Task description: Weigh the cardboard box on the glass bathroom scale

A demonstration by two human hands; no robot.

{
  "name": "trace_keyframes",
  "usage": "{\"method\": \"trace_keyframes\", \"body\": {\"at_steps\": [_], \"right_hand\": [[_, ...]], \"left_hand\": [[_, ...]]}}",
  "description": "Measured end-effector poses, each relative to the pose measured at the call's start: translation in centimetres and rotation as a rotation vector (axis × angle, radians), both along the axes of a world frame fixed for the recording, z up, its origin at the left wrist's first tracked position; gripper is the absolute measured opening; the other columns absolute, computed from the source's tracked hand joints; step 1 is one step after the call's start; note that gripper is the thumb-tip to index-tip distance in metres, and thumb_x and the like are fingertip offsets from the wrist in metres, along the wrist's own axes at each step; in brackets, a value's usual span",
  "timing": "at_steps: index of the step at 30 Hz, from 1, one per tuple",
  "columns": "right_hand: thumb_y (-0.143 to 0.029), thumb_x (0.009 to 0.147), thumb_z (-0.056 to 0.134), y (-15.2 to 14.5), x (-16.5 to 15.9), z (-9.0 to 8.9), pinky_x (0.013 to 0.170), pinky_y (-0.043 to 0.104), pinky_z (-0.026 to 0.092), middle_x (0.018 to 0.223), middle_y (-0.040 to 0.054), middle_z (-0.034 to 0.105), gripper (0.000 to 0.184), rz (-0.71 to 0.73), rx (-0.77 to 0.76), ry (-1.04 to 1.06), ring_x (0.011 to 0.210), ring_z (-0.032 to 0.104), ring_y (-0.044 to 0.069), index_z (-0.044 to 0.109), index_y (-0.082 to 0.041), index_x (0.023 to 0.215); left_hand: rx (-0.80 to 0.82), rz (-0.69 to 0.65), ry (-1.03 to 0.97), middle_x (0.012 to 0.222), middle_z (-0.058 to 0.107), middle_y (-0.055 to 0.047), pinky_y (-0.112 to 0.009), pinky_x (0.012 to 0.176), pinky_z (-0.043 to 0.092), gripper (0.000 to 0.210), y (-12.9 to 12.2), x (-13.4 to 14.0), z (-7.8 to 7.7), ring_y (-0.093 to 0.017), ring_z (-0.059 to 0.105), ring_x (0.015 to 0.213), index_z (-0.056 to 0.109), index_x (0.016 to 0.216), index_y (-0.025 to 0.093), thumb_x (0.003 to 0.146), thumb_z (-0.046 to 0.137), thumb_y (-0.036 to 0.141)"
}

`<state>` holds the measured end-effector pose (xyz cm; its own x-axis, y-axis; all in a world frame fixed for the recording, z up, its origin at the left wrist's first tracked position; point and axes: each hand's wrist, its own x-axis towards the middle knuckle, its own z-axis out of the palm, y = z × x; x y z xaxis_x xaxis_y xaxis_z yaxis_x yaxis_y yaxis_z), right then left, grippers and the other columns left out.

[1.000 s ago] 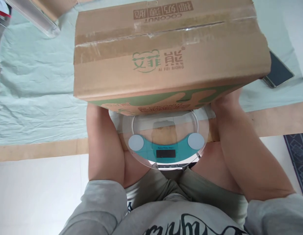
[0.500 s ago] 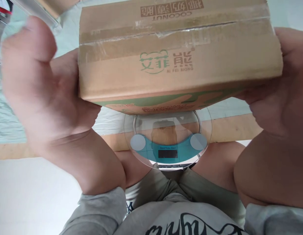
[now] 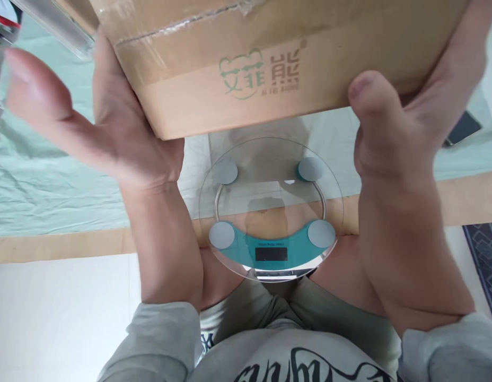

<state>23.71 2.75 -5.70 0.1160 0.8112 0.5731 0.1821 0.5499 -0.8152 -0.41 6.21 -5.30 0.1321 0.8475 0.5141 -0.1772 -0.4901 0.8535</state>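
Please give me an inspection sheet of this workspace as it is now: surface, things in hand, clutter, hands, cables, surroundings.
Surface: pale green wrinkled cloth spread over a wooden-edged board.
Things in hand: brown taped cardboard box with a green bear logo, held in the air above the round clear glass scale with a teal display band; the display is dark.
Clutter: dark flat phone-like device at right; clear plastic-wrapped item at top left.
Hands: left hand pressed flat on the box's left side, thumb spread; right hand on its right side, thumb in front.
Cables: nothing seen.
Surroundings: white floor; dark patterned mat at right.
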Motion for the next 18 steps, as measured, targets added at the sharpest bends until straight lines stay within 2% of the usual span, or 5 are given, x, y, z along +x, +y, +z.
{"method": "trace_keyframes", "body": {"at_steps": [4, 7, 11, 14, 18], "right_hand": [[-0.028, 0.083, 0.060, 2.0, 0.9, -2.9, 0.126, 0.038, 0.032, 0.140, -0.0043, 0.049, 0.058, 0.047, 0.203, -0.131, 0.142, 0.038, 0.022, 0.048, -0.025, 0.139], [-0.031, 0.083, 0.062, 3.3, 1.7, -5.0, 0.123, 0.041, 0.037, 0.143, 0.0008, 0.046, 0.062, 0.107, 0.213, -0.094, 0.141, 0.042, 0.021, 0.041, -0.021, 0.140], [-0.042, 0.083, 0.063, 3.8, 1.8, -5.8, 0.125, 0.040, 0.036, 0.147, 0.0090, 0.041, 0.070, 0.121, 0.178, -0.049, 0.141, 0.041, 0.020, 0.033, -0.013, 0.140], [-0.044, 0.085, 0.062, 3.2, 1.3, -5.1, 0.126, 0.037, 0.035, 0.148, 0.0107, 0.039, 0.068, 0.113, 0.109, -0.042, 0.142, 0.040, 0.019, 0.034, -0.012, 0.138], [-0.043, 0.090, 0.055, 2.4, 0.8, -4.5, 0.123, 0.030, 0.037, 0.144, 0.0098, 0.045, 0.059, -0.017, -0.021, -0.054, 0.139, 0.043, 0.015, 0.039, -0.013, 0.138]], "left_hand": [[0.083, -0.300, -0.071, 0.116, 0.052, -0.013, -0.041, 0.126, 0.022, 0.092, 0.4, 0.0, -0.9, -0.024, 0.033, 0.143, 0.048, 0.108, 0.007, 0.082, -0.035, 0.038], [0.071, -0.281, -0.039, 0.116, 0.051, -0.010, -0.039, 0.127, 0.019, 0.061, 1.4, -0.7, -1.4, -0.026, 0.033, 0.141, 0.046, 0.109, 0.008, 0.089, 0.020, 0.060], [-0.008, -0.226, -0.038, 0.108, 0.052, -0.003, -0.026, 0.118, 0.034, 0.070, 2.3, -0.5, -1.7, -0.024, 0.036, 0.137, 0.050, 0.094, 0.017, 0.058, 0.068, 0.074], [-0.023, -0.053, -0.014, 0.089, 0.053, 0.003, -0.021, 0.110, 0.040, 0.051, 1.7, 0.2, -1.9, -0.016, 0.046, 0.124, 0.041, 0.070, 0.018, 0.074, 0.061, 0.064], [-0.019, 0.197, 0.007, 0.085, 0.057, 0.002, -0.024, 0.107, 0.043, 0.039, 0.6, 0.8, -2.3, -0.007, 0.054, 0.110, 0.036, 0.066, 0.014, 0.096, 0.011, 0.013]]}}
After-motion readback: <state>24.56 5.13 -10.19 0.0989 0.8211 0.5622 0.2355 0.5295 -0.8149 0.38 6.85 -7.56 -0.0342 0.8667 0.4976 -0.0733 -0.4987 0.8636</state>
